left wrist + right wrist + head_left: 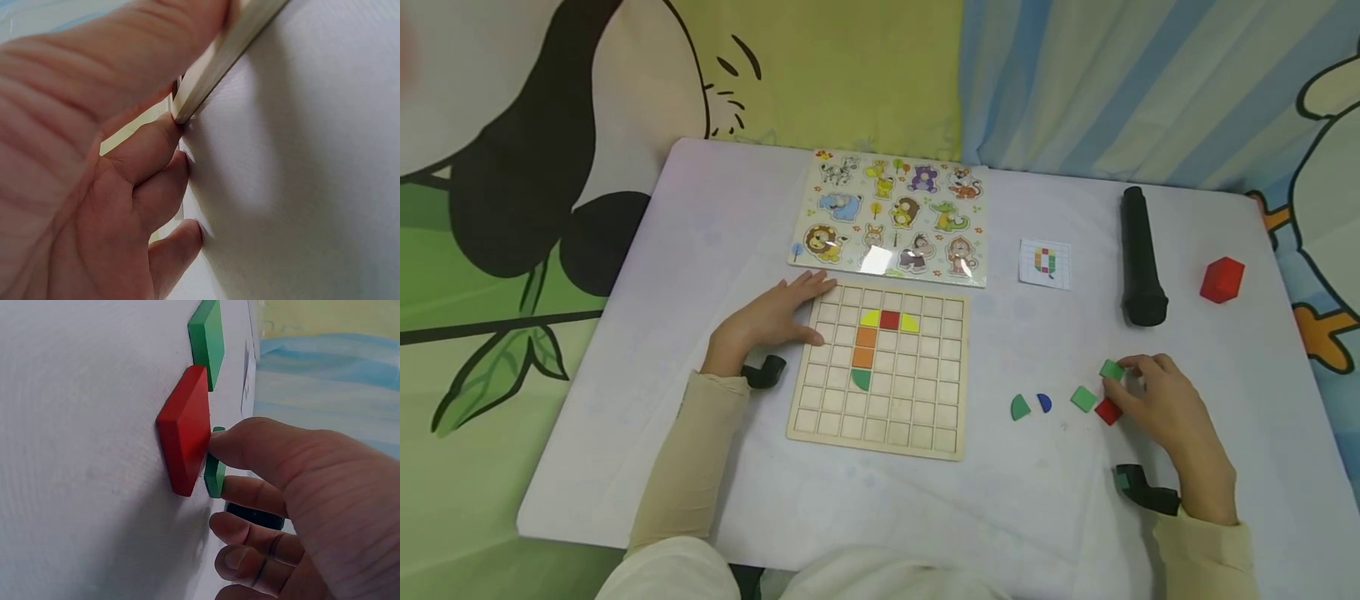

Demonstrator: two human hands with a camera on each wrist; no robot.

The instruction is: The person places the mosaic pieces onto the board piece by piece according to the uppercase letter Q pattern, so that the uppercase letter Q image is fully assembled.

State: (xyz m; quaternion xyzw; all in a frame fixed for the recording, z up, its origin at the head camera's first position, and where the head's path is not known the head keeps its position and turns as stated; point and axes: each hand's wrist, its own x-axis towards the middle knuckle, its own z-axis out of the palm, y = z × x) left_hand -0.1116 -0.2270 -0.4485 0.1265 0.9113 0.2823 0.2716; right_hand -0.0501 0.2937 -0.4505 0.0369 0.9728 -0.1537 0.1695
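One red square tile (1108,411): loose on the counter (1015,517). One green square tile (1111,371): just beyond the red; probably light, stiff and smooth, best taken by opposite edges. Right hand (1167,408): pinching that tile between thumb and index finger, remaining fingers loosely bent. One grid board (901,408): to the left, flat. Left hand (775,312): clasping nothing, fingers extended, resting against the board's left edge.

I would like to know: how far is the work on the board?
Done: six pieces lie on the wooden board, including two orange squares.
In hand: the right hand pinches a green square, while the left hand touches the board's edge.
Remaining: judging by the small card, the loose red square, other green square, green quarter circle and blue half circle probably still need placing.
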